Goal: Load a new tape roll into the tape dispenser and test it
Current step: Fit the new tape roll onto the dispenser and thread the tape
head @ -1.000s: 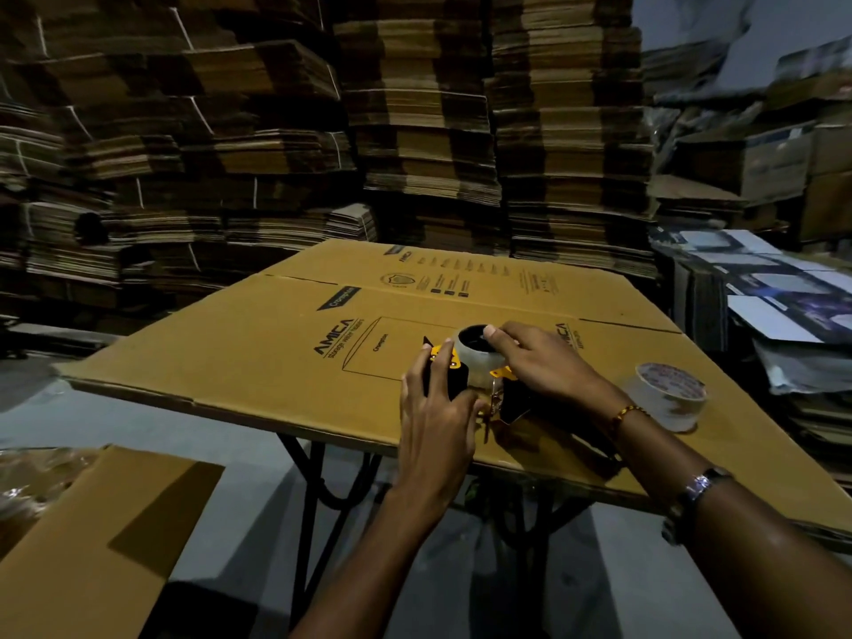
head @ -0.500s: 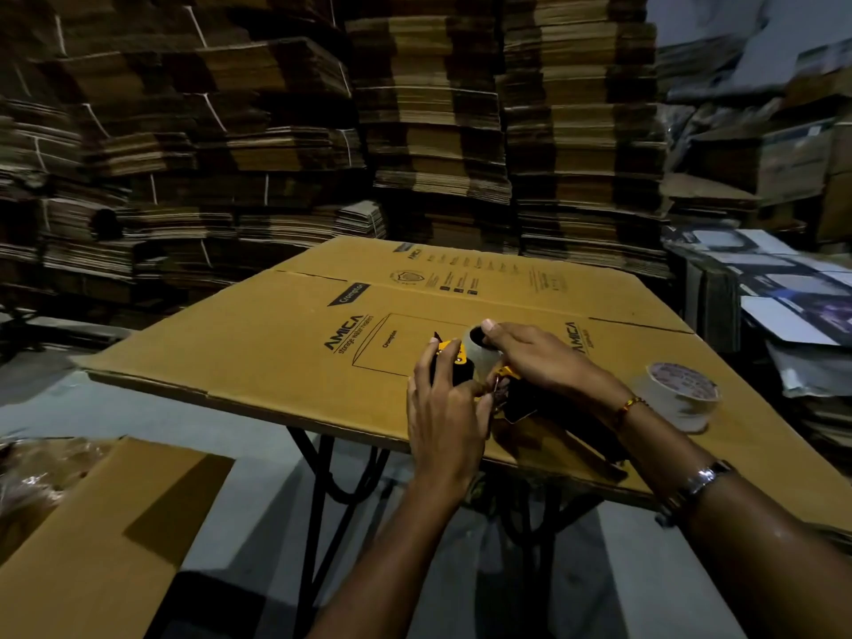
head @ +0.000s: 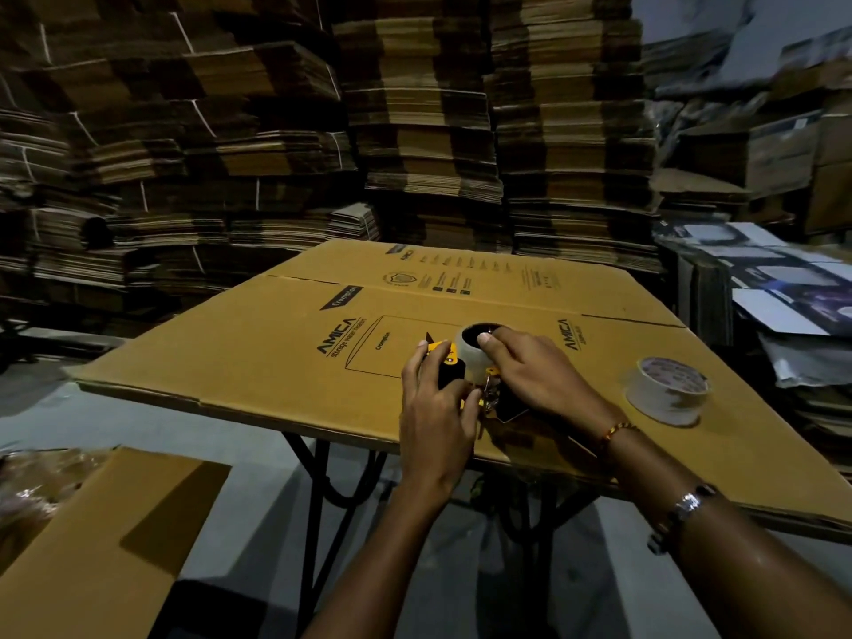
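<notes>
A flattened carton (head: 258, 357) covered the bench, its near edge overhanging the black metal legs (head: 318, 491). Open carton surface lay to the left of the hands; stacked flat cardboard (head: 415, 131) walled the back and left. The tape dispenser (head: 449, 366) (yellow and black, partly hidden) sat on the carton near the front edge, centre. A tape roll (head: 472, 350), pale with a dark core hole, sat on the dispenser. The left hand (head: 435, 408) was closed around the dispenser's black body. The right hand (head: 530, 375) gripped the roll from the right, a fingertip at the core rim. A second tape roll (head: 666, 389), whitish, lay flat on the carton well to the right, apart from both hands. Carton print read "AMICA", "Crompton" and "storage water heater"; the smaller text was too blurred to read.
</notes>
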Tool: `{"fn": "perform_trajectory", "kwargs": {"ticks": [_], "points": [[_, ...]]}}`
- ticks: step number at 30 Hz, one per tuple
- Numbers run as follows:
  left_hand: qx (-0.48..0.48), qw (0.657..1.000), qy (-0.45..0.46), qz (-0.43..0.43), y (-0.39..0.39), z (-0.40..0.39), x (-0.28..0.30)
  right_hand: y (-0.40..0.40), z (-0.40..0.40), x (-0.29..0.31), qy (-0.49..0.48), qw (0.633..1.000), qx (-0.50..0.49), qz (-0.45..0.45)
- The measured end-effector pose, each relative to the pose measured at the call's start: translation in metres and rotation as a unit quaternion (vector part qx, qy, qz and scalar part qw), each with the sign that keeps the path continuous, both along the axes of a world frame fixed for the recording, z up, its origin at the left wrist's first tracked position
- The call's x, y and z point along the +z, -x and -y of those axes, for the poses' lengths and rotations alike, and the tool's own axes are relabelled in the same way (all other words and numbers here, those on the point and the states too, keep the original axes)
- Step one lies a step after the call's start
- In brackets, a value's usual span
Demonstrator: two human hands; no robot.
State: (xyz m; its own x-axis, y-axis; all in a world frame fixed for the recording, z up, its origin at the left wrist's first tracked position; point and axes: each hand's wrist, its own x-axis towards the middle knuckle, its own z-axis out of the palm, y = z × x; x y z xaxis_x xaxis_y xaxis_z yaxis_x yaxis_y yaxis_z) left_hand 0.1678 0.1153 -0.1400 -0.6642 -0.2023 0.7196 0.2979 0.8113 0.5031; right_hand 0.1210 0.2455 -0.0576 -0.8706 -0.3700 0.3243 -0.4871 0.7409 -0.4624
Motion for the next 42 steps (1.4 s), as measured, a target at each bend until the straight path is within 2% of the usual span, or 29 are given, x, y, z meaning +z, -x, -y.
{"fn": "perform_trajectory", "kwargs": {"ticks": [3,9,14,26,33,37,42], "points": [[0.018,1.0,0.002,-0.004,-0.001,0.003,-0.002,-0.012,-0.007,-0.005,-0.113,0.988,-0.039,-0.101],[-0.004,1.0,0.003,0.009,0.001,0.005,0.001,-0.027,-0.015,-0.02,-0.124,0.99,-0.038,-0.046],[-0.001,0.999,0.021,0.024,0.001,0.004,0.004,-0.03,-0.018,-0.018,-0.154,0.986,-0.033,-0.048],[-0.005,1.0,-0.003,0.031,-0.016,0.016,0.002,-0.02,-0.022,-0.016,-0.14,0.99,-0.017,-0.021],[-0.025,0.994,0.106,-0.011,-0.023,0.018,0.011,-0.02,-0.022,-0.015,-0.139,0.99,-0.018,-0.018],[-0.017,0.999,0.044,0.027,-0.022,0.036,0.005,-0.017,-0.023,-0.017,-0.133,0.991,-0.009,-0.028],[-0.023,0.998,0.019,0.058,-0.015,0.045,0.001,-0.015,-0.026,-0.018,-0.129,0.991,0.0,-0.027]]}}
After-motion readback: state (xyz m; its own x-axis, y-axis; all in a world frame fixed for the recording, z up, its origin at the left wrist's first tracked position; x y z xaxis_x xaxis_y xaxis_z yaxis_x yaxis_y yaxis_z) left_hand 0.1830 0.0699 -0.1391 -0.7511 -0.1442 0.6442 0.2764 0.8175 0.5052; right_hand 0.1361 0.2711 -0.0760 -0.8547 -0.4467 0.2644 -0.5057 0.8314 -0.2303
